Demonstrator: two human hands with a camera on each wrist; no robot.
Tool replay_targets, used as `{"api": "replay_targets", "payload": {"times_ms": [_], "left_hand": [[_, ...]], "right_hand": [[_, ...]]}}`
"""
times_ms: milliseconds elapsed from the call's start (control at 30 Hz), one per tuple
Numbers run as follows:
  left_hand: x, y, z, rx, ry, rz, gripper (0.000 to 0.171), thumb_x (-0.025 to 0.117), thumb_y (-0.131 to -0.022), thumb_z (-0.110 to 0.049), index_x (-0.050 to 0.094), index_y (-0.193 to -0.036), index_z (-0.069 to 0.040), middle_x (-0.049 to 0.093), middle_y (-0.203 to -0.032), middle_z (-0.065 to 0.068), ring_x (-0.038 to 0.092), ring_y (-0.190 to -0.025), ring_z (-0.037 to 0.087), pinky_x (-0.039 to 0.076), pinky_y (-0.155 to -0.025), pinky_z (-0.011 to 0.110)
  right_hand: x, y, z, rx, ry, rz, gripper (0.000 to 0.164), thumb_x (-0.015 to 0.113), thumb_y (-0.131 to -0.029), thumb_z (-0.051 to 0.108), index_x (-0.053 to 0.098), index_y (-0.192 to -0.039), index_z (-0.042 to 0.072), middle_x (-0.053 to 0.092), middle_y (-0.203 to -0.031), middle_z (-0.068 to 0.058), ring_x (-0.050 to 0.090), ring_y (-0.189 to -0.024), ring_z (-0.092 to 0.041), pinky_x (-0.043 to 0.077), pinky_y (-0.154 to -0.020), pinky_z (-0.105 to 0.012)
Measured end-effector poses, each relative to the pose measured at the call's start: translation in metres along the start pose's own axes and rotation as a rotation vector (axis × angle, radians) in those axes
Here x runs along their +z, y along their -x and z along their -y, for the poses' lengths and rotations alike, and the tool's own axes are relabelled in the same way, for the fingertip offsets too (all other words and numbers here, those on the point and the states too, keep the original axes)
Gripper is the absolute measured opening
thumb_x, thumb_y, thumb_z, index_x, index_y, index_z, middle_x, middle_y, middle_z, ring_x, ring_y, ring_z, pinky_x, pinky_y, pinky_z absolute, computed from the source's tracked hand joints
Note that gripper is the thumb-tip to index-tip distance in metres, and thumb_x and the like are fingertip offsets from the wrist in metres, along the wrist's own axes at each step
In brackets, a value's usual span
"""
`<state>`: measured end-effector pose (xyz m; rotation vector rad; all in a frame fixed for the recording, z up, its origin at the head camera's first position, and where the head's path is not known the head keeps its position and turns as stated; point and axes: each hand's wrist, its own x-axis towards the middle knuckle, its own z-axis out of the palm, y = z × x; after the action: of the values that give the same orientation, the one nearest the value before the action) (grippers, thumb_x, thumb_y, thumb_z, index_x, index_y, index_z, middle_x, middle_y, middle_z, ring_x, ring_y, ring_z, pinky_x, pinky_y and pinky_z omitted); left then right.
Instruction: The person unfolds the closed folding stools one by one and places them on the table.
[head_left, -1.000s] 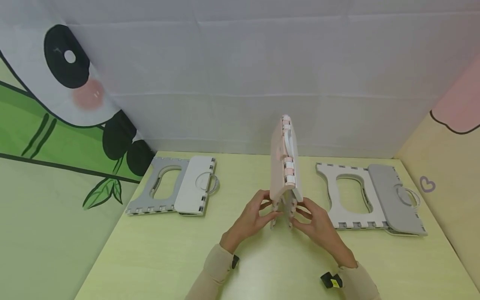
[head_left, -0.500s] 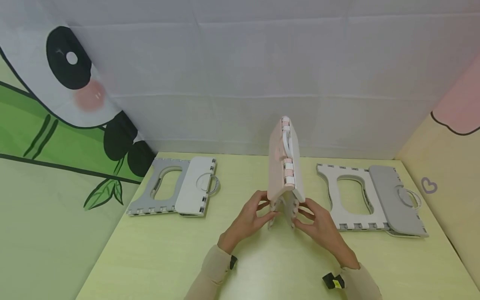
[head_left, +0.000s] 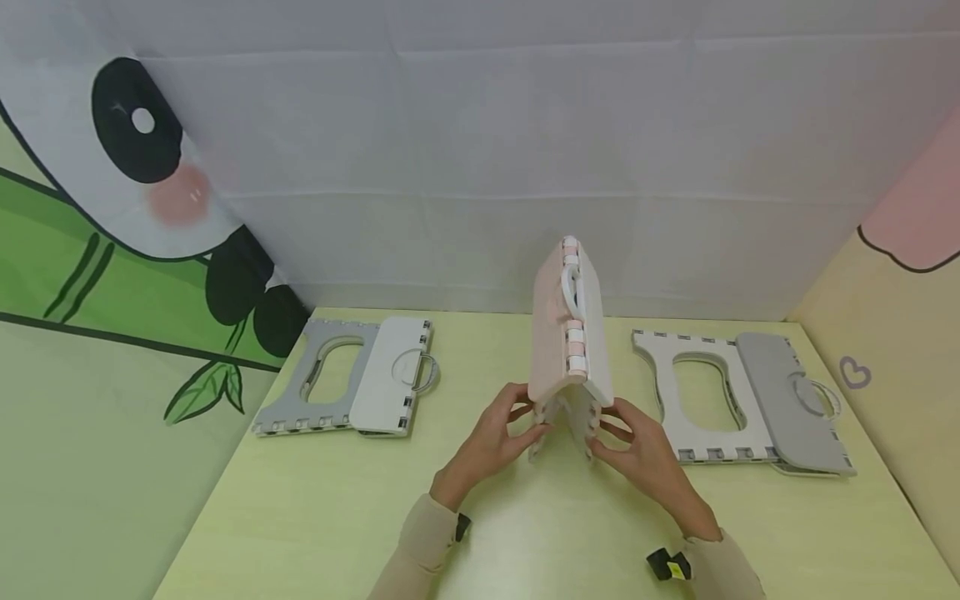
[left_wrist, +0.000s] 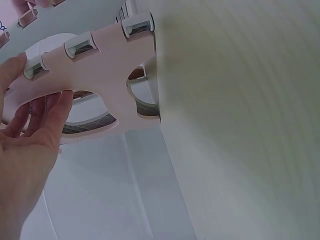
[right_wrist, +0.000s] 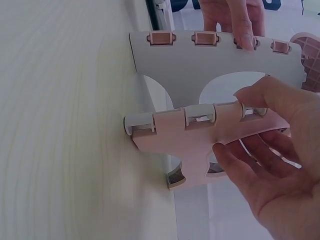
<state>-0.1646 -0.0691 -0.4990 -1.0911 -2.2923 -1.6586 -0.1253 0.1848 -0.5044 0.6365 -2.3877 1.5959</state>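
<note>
Nearest the viewer, two sleeved forearms reach over the table (head_left: 352,525), a dark device at each wrist. The left hand (head_left: 495,429) grips the left leg panel (left_wrist: 112,75), its fingers bent into the panel's cut-out. The right hand (head_left: 645,446) pinches the right leg panel (right_wrist: 167,140) between the hinged edge and the cut-out. Both panels belong to one pink-and-white folding stool (head_left: 550,325), upright at mid-table and partly spread, its halves sloping from a top ridge that bears a white loop handle (head_left: 572,292). The feet appear to stand on the table, though hands and angle leave full contact unconfirmed.

Handling assessment: probably moulded plastic, light and stiff, the smooth faces likely a little slippery, the hinges the parts most open to strain. Best hold: leg edges and cut-outs when spreading, loop handle when carrying; fingertips should be kept clear of hinge gaps.

Beyond the left hand lies a grey folded stool (head_left: 390,367) with a white seat section; beyond the right, a white folded stool (head_left: 795,400) with a grey one. A printed cloth (head_left: 480,167) backs the table.
</note>
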Motion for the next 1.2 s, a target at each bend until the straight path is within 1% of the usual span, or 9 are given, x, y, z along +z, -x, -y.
{"api": "replay_targets", "payload": {"times_ms": [167,267,333,500,667,767,900,1033,1200], "left_hand": [[-0.004,0.001,0.001,0.015,-0.009,0.01,0.052,0.077,-0.089,0.003,0.048,-0.133,0.0,0.056,-0.128,0.015,0.061,-0.118,0.032,0.054,-0.1,0.042],[-0.006,0.002,0.001,0.019,-0.014,0.009,0.051,0.076,-0.091,0.002,0.049,-0.134,0.0,0.056,-0.128,0.016,0.061,-0.118,0.033,0.055,-0.099,0.043],[-0.008,0.001,-0.009,0.017,-0.022,0.002,0.05,0.075,-0.09,0.006,0.048,-0.133,0.003,0.056,-0.127,0.019,0.061,-0.116,0.036,0.055,-0.098,0.048],[-0.011,-0.001,-0.03,0.001,-0.025,-0.015,0.049,0.072,-0.088,0.015,0.047,-0.129,0.009,0.055,-0.126,0.025,0.06,-0.116,0.042,0.054,-0.096,0.057],[-0.013,0.0,-0.03,0.006,-0.031,-0.022,0.048,0.072,-0.089,0.014,0.047,-0.13,0.009,0.056,-0.127,0.025,0.059,-0.116,0.043,0.054,-0.095,0.059],[-0.015,0.0,-0.03,-0.002,-0.03,-0.024,0.049,0.072,-0.088,0.014,0.047,-0.13,0.009,0.056,-0.127,0.025,0.06,-0.116,0.043,0.054,-0.095,0.059],[-0.014,0.002,-0.019,-0.027,-0.022,-0.015,0.05,0.073,-0.088,0.014,0.048,-0.131,0.008,0.055,-0.128,0.025,0.059,-0.118,0.044,0.053,-0.097,0.059],[-0.013,0.005,-0.002,-0.044,-0.027,-0.007,0.052,0.074,-0.088,0.011,0.047,-0.133,0.007,0.055,-0.13,0.024,0.058,-0.12,0.043,0.053,-0.098,0.056],[-0.016,0.008,0.005,-0.043,-0.019,0.0,0.053,0.076,-0.089,0.006,0.048,-0.134,0.001,0.056,-0.131,0.019,0.059,-0.12,0.037,0.054,-0.1,0.051]], "right_hand": [[-0.001,0.001,0.0,0.01,-0.005,-0.01,0.058,0.079,-0.081,-0.015,0.058,-0.133,-0.001,0.063,-0.127,-0.016,0.065,-0.118,-0.029,0.058,-0.089,-0.045],[-0.001,0.001,0.001,0.02,-0.01,-0.016,0.056,0.079,-0.082,-0.012,0.06,-0.132,0.001,0.064,-0.125,-0.015,0.064,-0.118,-0.019,0.057,-0.089,-0.045],[-0.001,0.001,0.001,0.024,-0.014,-0.023,0.053,0.08,-0.083,-0.011,0.06,-0.131,0.002,0.064,-0.124,-0.014,0.064,-0.117,-0.015,0.058,-0.089,-0.045],[-0.002,0.001,0.001,0.028,-0.018,-0.026,0.05,0.081,-0.084,-0.006,0.061,-0.129,0.003,0.065,-0.122,-0.013,0.065,-0.116,-0.023,0.058,-0.089,-0.041],[-0.005,0.0,0.001,0.053,-0.024,-0.01,0.048,0.08,-0.087,-0.003,0.061,-0.13,0.003,0.064,-0.124,-0.013,0.063,-0.118,-0.033,0.057,-0.091,-0.033],[-0.006,0.0,0.001,0.061,-0.036,0.002,0.047,0.079,-0.089,-0.001,0.06,-0.131,0.002,0.063,-0.124,-0.014,0.063,-0.119,-0.038,0.057,-0.092,-0.033],[-0.008,0.001,0.0,0.071,-0.045,0.016,0.048,0.078,-0.089,-0.001,0.058,-0.133,0.002,0.062,-0.126,-0.016,0.062,-0.12,-0.04,0.057,-0.092,-0.036],[-0.01,0.002,-0.001,0.081,-0.047,0.023,0.05,0.079,-0.089,-0.002,0.058,-0.134,0.002,0.062,-0.128,-0.016,0.061,-0.122,-0.037,0.056,-0.093,-0.033],[-0.012,0.003,-0.003,0.087,-0.053,0.031,0.049,0.079,-0.09,0.001,0.058,-0.135,0.004,0.061,-0.129,-0.012,0.061,-0.123,-0.031,0.055,-0.094,-0.029]]}}
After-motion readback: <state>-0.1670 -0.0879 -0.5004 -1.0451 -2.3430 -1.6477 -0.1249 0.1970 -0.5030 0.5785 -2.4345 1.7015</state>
